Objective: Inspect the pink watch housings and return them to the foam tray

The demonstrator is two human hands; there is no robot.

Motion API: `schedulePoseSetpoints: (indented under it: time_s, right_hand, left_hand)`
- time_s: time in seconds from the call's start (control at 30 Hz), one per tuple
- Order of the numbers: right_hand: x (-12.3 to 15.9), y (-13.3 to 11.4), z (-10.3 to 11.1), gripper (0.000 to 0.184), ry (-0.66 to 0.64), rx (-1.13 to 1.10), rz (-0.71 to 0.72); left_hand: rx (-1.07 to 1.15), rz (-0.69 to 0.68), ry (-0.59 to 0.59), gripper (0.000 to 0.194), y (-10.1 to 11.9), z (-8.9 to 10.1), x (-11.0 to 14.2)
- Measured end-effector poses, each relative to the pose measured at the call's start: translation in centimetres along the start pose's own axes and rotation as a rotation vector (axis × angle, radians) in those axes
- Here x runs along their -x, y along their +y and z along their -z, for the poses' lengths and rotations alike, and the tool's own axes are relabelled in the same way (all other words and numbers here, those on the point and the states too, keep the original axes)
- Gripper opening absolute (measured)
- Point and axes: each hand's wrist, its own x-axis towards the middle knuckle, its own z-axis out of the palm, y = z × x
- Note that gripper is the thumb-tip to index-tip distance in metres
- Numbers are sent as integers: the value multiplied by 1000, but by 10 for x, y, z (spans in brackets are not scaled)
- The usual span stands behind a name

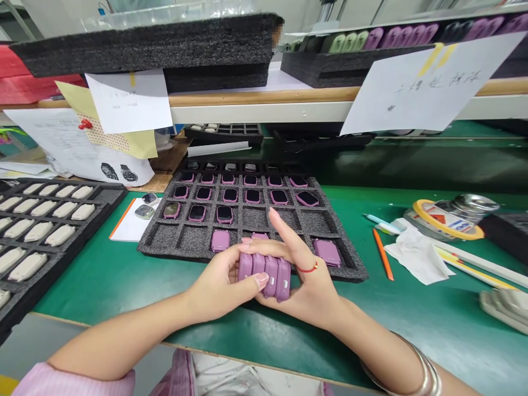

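At the near edge of the black foam tray (177,254), the right hand (315,283) curls around 4 purple watch cases (270,264), 1 digit raised; the left hand (216,289) closes on their other side, thumb lying across them. The cases stand side by side, long axes running up-down in view, round-edged, 2 showing pale slots (286,284).
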Motion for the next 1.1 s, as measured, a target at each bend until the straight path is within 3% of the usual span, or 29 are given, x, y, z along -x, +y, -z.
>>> schedulePoseSetpoints:
  time_s: [0.23,0.43,0.57,0.7,0.9,1.0,1.1]
  right_hand:
    - [0,-1,-1,96,-36,63,43]
    - [1,1,-1,86,-111,145,137]
    - [2,-2,0,88,-118,283,170]
    - [1,-7,6,105,-8,117,47]
    - [-2,1,10,59,241,-277,-307]
    - [-4,6,7,56,221,-446,-489]
    - [-3,5,5,66,87,-586,-668]
  left_hand:
    - [-86,-23,23,30,3,-2,0]
    - [-5,-49,-81,47,4,1,-4]
    - [-54,-119,-16,53,5,0,-1]
    - [-125,-212,21,56,6,1,4]
    - [-275,-344,58,48,3,4,5]
    - [-366,-415,66,48,0,5,4]
    - [-435,-516,80,48,-1,5,3]
